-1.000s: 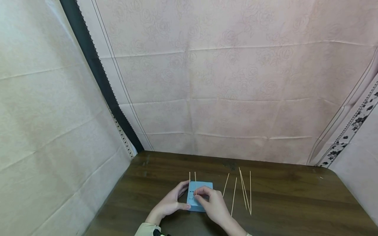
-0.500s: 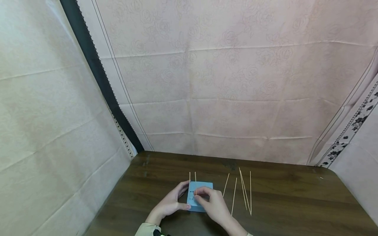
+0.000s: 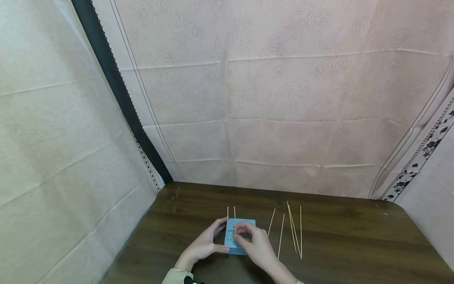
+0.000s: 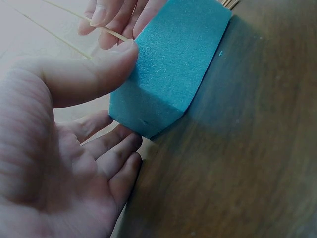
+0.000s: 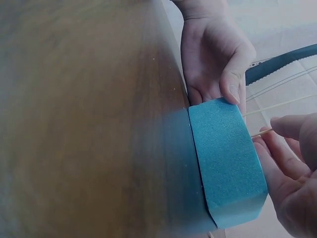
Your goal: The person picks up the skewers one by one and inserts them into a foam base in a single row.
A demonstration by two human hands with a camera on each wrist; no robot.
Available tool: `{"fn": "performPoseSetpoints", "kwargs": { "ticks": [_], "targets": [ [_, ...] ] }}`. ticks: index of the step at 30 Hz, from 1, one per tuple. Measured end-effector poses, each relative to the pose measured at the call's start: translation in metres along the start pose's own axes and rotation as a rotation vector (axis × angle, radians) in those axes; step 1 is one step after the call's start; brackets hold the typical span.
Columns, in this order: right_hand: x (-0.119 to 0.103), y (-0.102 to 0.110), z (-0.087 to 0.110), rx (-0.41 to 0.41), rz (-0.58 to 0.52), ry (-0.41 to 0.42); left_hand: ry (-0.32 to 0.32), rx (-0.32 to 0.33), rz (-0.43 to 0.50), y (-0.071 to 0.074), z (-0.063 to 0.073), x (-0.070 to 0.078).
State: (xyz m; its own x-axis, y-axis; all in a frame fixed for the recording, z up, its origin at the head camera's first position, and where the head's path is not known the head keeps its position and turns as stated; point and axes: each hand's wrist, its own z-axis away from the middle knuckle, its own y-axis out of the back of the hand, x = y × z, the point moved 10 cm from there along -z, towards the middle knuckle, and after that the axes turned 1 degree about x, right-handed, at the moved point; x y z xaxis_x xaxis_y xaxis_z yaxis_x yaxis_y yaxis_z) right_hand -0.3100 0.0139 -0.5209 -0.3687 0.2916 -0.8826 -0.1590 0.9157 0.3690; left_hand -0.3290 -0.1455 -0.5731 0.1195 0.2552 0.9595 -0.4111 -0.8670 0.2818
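Left hand (image 3: 203, 245) grips a block (image 5: 228, 158), likely to steady it; right hand (image 3: 258, 243) pinches an upright stick (image 3: 235, 213).

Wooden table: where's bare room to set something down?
Mostly bare: right of the loose sticks, and between the left hand and the left table edge. Crowded: around the blue block, with the right hand and two more sticks.

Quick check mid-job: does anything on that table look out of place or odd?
Nothing serious stands out. A tiny blue crumb lies on the table beside the blue block, odd because it looks like a bit shed from it. The loose sticks lie at uneven angles.
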Motion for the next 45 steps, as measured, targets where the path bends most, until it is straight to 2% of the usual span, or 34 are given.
{"fn": "performPoseSetpoints", "kwargs": {
  "ticks": [11,29,39,45],
  "targets": [
    [-0.0004,0.0013,0.0008,0.006,0.059,-0.006,0.002,0.002,-0.009,0.0001,-0.0003,-0.0001],
    [-0.0020,0.0003,-0.0003,-0.003,-0.016,-0.004,-0.009,0.004,-0.020,0.0006,-0.0005,-0.0008],
    [-0.0045,0.0003,-0.0015,-0.042,-0.041,0.010,-0.013,-0.004,-0.011,0.0000,0.0019,0.0020],
    [-0.0084,0.0075,-0.0015,-0.063,-0.056,0.026,-0.019,0.005,-0.026,0.0002,0.0008,0.0027]
  ]
}}
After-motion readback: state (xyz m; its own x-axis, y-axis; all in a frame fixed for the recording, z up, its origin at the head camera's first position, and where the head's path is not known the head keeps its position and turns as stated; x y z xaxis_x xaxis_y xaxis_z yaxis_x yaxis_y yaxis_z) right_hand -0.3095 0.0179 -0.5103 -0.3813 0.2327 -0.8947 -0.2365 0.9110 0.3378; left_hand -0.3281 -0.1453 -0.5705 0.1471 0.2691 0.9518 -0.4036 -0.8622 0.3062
